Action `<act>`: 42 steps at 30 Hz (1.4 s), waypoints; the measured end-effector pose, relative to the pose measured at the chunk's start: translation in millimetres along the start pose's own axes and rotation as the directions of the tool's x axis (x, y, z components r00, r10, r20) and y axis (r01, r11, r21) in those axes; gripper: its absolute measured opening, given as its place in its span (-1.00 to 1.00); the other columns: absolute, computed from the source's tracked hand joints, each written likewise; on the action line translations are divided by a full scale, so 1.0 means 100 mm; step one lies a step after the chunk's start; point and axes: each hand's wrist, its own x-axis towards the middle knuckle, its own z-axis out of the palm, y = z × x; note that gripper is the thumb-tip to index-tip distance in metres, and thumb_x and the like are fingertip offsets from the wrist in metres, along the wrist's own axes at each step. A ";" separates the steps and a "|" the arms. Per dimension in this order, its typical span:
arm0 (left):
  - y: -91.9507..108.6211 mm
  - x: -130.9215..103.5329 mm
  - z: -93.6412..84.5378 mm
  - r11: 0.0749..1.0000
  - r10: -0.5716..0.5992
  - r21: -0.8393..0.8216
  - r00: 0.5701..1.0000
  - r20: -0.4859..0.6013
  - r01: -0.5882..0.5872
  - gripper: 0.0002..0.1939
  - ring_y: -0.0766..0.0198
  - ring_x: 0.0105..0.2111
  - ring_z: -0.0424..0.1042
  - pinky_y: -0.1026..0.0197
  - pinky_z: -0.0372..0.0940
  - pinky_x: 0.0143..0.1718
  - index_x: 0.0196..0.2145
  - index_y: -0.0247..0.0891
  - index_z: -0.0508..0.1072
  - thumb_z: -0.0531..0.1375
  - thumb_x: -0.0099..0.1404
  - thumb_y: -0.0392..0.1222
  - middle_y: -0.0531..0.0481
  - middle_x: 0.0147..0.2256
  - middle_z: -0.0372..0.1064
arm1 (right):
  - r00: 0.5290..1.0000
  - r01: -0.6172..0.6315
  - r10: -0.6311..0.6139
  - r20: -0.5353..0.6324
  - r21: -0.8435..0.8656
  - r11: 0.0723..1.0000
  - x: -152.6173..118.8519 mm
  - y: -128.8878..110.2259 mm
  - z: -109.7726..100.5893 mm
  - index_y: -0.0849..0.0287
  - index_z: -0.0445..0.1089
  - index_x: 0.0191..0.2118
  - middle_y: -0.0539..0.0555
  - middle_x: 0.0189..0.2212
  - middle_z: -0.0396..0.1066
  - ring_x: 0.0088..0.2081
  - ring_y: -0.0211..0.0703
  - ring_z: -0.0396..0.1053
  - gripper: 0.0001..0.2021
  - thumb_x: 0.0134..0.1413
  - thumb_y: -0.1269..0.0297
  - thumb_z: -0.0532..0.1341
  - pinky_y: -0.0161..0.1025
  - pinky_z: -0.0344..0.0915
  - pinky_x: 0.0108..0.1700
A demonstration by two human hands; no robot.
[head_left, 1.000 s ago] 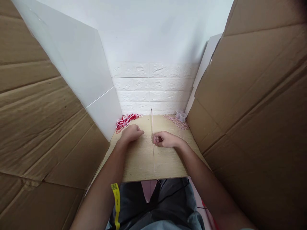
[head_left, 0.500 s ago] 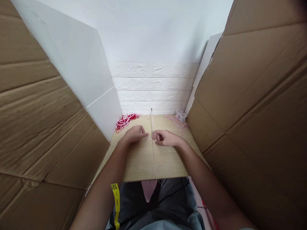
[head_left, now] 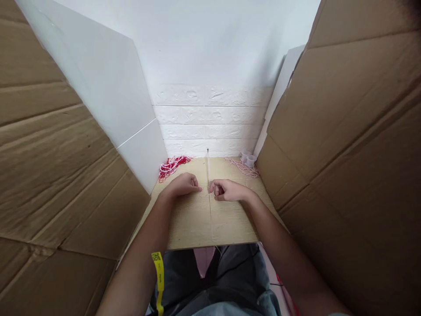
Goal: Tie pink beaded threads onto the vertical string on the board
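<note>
A thin pale pink cord (head_left: 211, 219) runs taut over the wooden board (head_left: 187, 228), from a small hook (head_left: 208, 150) at the wall to the board's front edge. Left of this line, my left hand (head_left: 184, 184) pinches a fine strand between thumb and fingertips. My right hand (head_left: 229, 190) sits just right of the line, fingers curled in a pinch, with a bit of thin strand at the tips. Between both hands a loose, pale strand crosses the cord; its exact loops are too fine to make out.
Red and white cords (head_left: 174, 166) lie bundled at the back left. Pale pink cords (head_left: 245, 167) and small clear cups (head_left: 249, 159) are at the back right. Tall cardboard panels (head_left: 66, 175) flank both sides, and a white brick-pattern wall (head_left: 213, 116) closes the back.
My left hand has shifted slightly left, away from the taut cord. A fine strand now shows between the hands. My right hand has barely moved.
</note>
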 end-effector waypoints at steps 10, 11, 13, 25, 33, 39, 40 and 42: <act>-0.05 0.01 -0.01 0.998 -0.012 -0.068 1.000 0.023 0.013 -0.61 0.24 -0.47 0.35 0.24 0.11 -0.49 -0.42 -0.26 0.50 0.38 -0.05 0.11 0.01 -0.48 0.45 | 1.000 -0.027 0.027 -0.004 -0.021 0.999 -0.01 0.00 -0.02 0.22 0.37 -0.13 -0.09 -0.47 0.35 -0.46 -0.30 0.28 -0.66 -0.12 0.54 0.24 -0.37 0.16 -0.40; -0.04 0.01 -0.01 0.997 -0.015 -0.074 1.000 0.026 0.017 -0.61 0.25 -0.48 0.35 0.24 0.11 -0.49 -0.42 -0.26 0.50 0.38 -0.05 0.11 0.02 -0.48 0.44 | 0.999 -0.030 0.030 -0.013 -0.032 0.999 -0.01 0.01 -0.03 0.22 0.37 -0.13 -0.09 -0.48 0.34 -0.46 -0.30 0.27 -0.67 -0.11 0.53 0.25 -0.37 0.16 -0.40; -0.04 0.00 -0.02 0.995 -0.027 -0.095 0.999 0.040 0.030 -0.61 0.26 -0.49 0.33 0.24 0.11 -0.50 -0.41 -0.26 0.49 0.39 -0.07 0.10 0.03 -0.49 0.42 | 0.998 -0.042 0.039 -0.040 -0.068 0.997 -0.01 0.05 -0.04 0.21 0.38 -0.15 -0.11 -0.50 0.32 -0.48 -0.32 0.24 -0.69 -0.10 0.49 0.27 -0.38 0.14 -0.42; -0.05 -0.02 -0.05 0.991 0.007 -0.136 0.996 0.085 0.005 -0.64 0.26 -0.45 0.35 0.25 0.15 -0.47 -0.39 -0.27 0.49 0.37 -0.06 0.04 0.01 -0.43 0.46 | 0.954 -0.299 0.299 -0.022 -0.005 0.954 -0.13 -0.03 -0.16 0.16 0.29 -0.24 -0.11 -0.63 0.32 -0.69 -0.34 0.21 -0.80 -0.04 0.48 0.22 -0.43 0.08 -0.65; 0.08 -0.07 -0.05 0.987 0.029 -0.157 0.995 0.099 -0.013 -0.63 0.31 -0.54 0.28 0.25 0.10 -0.52 -0.46 -0.27 0.46 0.35 0.00 0.11 0.05 -0.54 0.38 | 0.959 -0.225 0.231 -0.164 0.052 0.973 -0.01 -0.02 -0.03 0.17 0.30 -0.23 -0.09 -0.63 0.34 -0.67 -0.36 0.24 -0.88 0.08 0.45 0.17 -0.45 0.14 -0.63; 0.04 -0.05 -0.03 0.986 0.020 -0.169 0.987 0.161 0.008 -0.61 0.30 -0.55 0.29 0.25 0.11 -0.52 -0.41 -0.26 0.50 0.37 -0.03 0.12 0.06 -0.54 0.37 | 0.948 -0.285 0.284 -0.143 0.012 0.958 -0.04 0.04 -0.06 0.17 0.29 -0.22 -0.09 -0.66 0.37 -0.68 -0.35 0.23 -0.85 0.07 0.43 0.21 -0.45 0.14 -0.61; 0.04 -0.04 -0.03 0.986 0.017 -0.166 0.987 0.161 0.010 -0.61 0.30 -0.55 0.29 0.25 0.11 -0.53 -0.41 -0.26 0.51 0.37 -0.03 0.13 0.06 -0.54 0.36 | 0.948 -0.292 0.290 -0.133 0.010 0.956 -0.06 0.04 -0.09 0.17 0.28 -0.22 -0.09 -0.66 0.37 -0.68 -0.35 0.23 -0.84 0.05 0.43 0.23 -0.45 0.14 -0.61; 0.04 -0.04 -0.03 0.986 0.016 -0.164 0.987 0.159 0.011 -0.60 0.30 -0.54 0.29 0.25 0.11 -0.53 -0.41 -0.26 0.51 0.37 -0.04 0.13 0.06 -0.54 0.36 | 0.950 -0.294 0.294 -0.101 0.015 0.956 -0.09 0.03 -0.13 0.18 0.28 -0.24 -0.08 -0.66 0.38 -0.67 -0.35 0.24 -0.82 0.02 0.43 0.26 -0.44 0.15 -0.60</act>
